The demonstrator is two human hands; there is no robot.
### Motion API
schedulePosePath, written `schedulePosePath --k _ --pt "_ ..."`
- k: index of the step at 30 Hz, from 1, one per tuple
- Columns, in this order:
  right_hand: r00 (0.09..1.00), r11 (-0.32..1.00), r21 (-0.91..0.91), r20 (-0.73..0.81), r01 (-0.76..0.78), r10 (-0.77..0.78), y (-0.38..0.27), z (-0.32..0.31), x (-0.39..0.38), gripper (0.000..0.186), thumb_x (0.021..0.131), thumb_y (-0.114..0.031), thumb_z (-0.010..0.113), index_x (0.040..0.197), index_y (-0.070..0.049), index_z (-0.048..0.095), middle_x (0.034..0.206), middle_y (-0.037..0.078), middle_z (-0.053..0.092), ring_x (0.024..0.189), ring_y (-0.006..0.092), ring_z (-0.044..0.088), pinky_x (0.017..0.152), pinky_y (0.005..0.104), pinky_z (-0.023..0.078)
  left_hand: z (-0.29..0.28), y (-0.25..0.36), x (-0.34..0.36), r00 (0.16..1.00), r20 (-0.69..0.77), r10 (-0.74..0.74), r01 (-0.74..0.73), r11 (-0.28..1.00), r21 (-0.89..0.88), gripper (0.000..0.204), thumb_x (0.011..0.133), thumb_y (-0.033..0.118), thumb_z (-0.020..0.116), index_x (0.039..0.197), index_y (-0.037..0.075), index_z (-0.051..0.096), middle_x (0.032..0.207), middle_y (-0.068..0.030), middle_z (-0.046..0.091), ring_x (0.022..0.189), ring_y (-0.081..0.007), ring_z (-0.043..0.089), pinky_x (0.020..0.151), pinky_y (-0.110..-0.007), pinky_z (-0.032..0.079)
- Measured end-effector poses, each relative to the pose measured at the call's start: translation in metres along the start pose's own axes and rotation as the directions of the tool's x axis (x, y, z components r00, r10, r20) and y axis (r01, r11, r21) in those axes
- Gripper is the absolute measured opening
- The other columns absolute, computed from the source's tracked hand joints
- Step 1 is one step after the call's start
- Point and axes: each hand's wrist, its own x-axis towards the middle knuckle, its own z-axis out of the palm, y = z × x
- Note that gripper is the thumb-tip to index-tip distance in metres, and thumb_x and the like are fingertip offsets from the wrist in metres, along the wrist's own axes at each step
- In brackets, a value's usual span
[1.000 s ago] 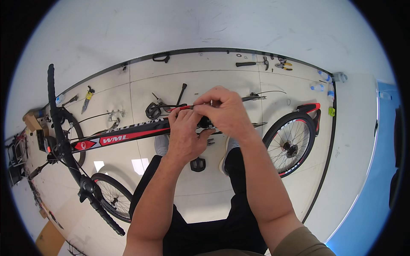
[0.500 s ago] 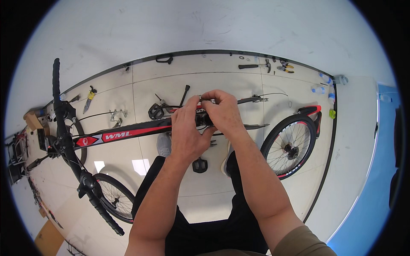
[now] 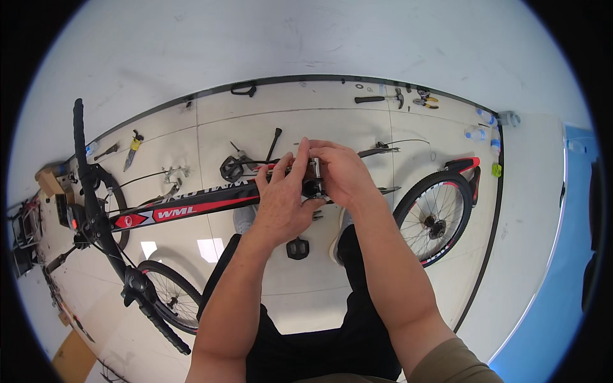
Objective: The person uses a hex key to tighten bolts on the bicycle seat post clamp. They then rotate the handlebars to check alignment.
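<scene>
A black, red and white bicycle frame [image 3: 211, 208] lies across my view below my hands. My left hand [image 3: 285, 195] has its fingers curled over the joint at the frame's right part, beside a silver metal fitting [image 3: 317, 170]. My right hand [image 3: 345, 179] closes round that fitting from the right, its fingers close to the left hand's fingertips. What lies under the fingertips is partly hidden. A black pedal [image 3: 231, 167] is just left of my hands, and another pedal [image 3: 297, 249] lies below them.
Black handlebars [image 3: 92, 198] rise at left, above a wheel [image 3: 171, 293]. Another wheel [image 3: 434, 226] lies at right. A hammer [image 3: 377, 99], pliers [image 3: 425, 101], water bottles [image 3: 476, 133], a yellow-handled tool [image 3: 133, 150] and boxes [image 3: 51, 182] lie near the walls.
Both hands have shifted on the frame joint. The right hand moved slightly right, uncovering the silver fitting, and the left hand's fingers now reach up beside it.
</scene>
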Motion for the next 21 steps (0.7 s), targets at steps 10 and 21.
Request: schedulePosePath --k 10,21 --pt "0.975 0.932 0.361 -0.211 0.016 0.064 -0.004 -0.007 0.000 0.052 0.088 0.010 0.055 0.137 0.012 0.039 0.111 0.021 0.059 0.104 0.0308 0.063 0.094 0.0407 0.052 0.003 -0.001 -0.001 0.993 -0.059 0.101 -0.108 0.987 -0.119 0.112 0.073 0.005 0.082 0.161 0.009 0.013 0.144 -0.0137 0.053 0.131 -0.0285 0.051 0.118 -0.053 0.018" --pt "0.975 0.942 0.282 -0.175 0.182 -0.136 -0.008 -0.020 -0.031 0.022 0.098 -0.002 0.053 0.119 0.004 0.058 0.110 0.014 0.067 0.106 0.0254 0.065 0.101 0.0431 0.050 0.033 -0.004 -0.019 0.906 -0.410 0.108 -0.071 0.992 0.103 0.054 0.080 0.023 0.082 0.126 0.005 0.060 0.124 -0.0123 0.064 0.125 -0.0290 0.054 0.118 -0.059 0.017"
